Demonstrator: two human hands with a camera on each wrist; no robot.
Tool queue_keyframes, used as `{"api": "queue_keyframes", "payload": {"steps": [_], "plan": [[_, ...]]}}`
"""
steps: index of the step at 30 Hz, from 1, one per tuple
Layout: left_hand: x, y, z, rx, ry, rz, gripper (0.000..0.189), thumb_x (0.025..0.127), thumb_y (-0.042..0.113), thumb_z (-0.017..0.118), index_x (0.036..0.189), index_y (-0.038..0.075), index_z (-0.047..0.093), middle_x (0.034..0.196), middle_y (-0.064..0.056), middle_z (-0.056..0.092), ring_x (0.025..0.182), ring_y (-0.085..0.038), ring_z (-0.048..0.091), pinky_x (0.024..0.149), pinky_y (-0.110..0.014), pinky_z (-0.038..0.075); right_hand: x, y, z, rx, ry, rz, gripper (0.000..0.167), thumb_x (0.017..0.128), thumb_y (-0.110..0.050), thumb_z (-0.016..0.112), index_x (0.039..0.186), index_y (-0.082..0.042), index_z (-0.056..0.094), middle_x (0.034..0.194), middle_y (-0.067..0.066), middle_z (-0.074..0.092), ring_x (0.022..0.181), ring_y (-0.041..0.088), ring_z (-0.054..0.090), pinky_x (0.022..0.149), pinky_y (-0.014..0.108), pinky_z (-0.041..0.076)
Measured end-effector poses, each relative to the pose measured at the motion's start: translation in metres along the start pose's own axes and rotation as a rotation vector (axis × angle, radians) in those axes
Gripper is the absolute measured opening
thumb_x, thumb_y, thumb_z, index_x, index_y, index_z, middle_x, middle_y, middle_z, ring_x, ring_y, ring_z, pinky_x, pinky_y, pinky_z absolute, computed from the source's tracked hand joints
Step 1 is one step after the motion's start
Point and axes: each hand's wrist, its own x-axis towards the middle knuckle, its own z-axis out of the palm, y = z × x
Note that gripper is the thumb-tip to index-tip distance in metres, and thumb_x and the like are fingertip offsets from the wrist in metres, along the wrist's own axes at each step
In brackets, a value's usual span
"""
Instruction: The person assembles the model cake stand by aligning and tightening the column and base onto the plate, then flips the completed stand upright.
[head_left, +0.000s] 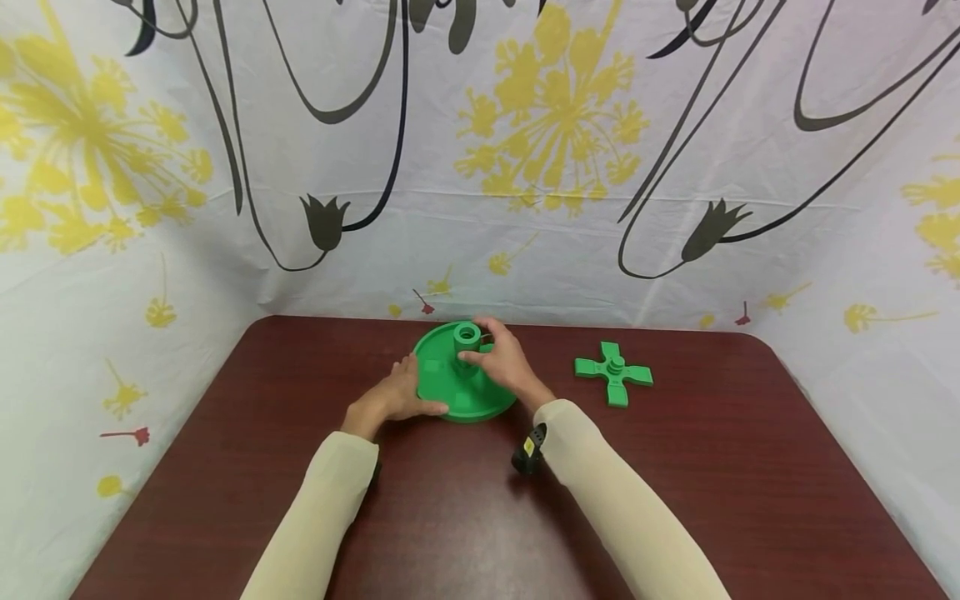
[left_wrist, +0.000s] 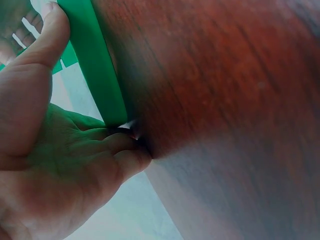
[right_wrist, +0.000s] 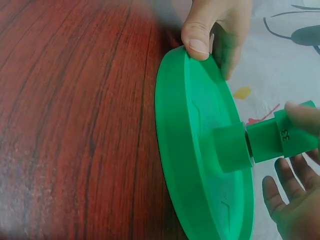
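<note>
A round green plastic base (head_left: 480,402) with a raised rim lies flat near the table's far edge. My left hand (head_left: 393,396) grips its left side, thumb on the near rim and fingers along the outer edge. From the base's middle rises a short round socket (right_wrist: 233,148). A green post (right_wrist: 285,135) marked "33", hollow at the top, stands in line with that socket, a dark seam showing where they meet. My right hand (head_left: 504,358) holds the post's upper part, with the thumb on its near side and the other fingers around behind.
To the right on the dark red-brown table (head_left: 697,467) lies a green cross-shaped piece (head_left: 615,369) with a round stub at its centre. A white patterned cloth (head_left: 525,250) hangs behind the table and along both sides.
</note>
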Motion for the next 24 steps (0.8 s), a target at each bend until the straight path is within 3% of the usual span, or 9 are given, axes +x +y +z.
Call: {"api": "queue_keyframes", "payload": {"steps": [3, 8, 24], "plan": [[-0.0001, -0.0002, 0.0004, -0.011, -0.006, -0.001, 0.118, 0.087, 0.053, 0.071, 0.157, -0.003, -0.006, 0.164, -0.026, 0.001, 0.152, -0.041, 0.001, 0.120, -0.056, 0.018, -0.0014, 0.0005, -0.0028, 0.030, -0.032, 0.002, 0.067, 0.090, -0.015, 0.075, 0.149, -0.008, 0.042, 0.145, 0.013, 0.049, 0.134, 0.033, 0.048, 0.103, 0.050, 0.046], [0.0009, -0.0012, 0.0003, -0.019, -0.002, 0.002, 0.118, 0.087, 0.053, 0.071, 0.157, -0.004, -0.006, 0.164, -0.026, 0.001, 0.152, -0.041, 0.001, 0.120, -0.056, 0.018, -0.0007, 0.0015, -0.0064, 0.071, -0.078, -0.063, 0.062, 0.094, -0.003, 0.066, 0.150, -0.007, 0.039, 0.152, 0.014, 0.043, 0.141, 0.032, 0.041, 0.106, 0.050, 0.043], [0.0015, -0.0021, 0.0009, -0.019, -0.006, 0.007, 0.117, 0.088, 0.053, 0.070, 0.157, -0.004, -0.006, 0.164, -0.026, 0.001, 0.152, -0.041, 0.002, 0.119, -0.057, 0.019, 0.0005, 0.0014, 0.0028, 0.008, 0.027, 0.004, 0.064, 0.088, -0.014, 0.077, 0.144, -0.006, 0.047, 0.139, 0.015, 0.054, 0.123, 0.034, 0.056, 0.097, 0.047, 0.050]]}}
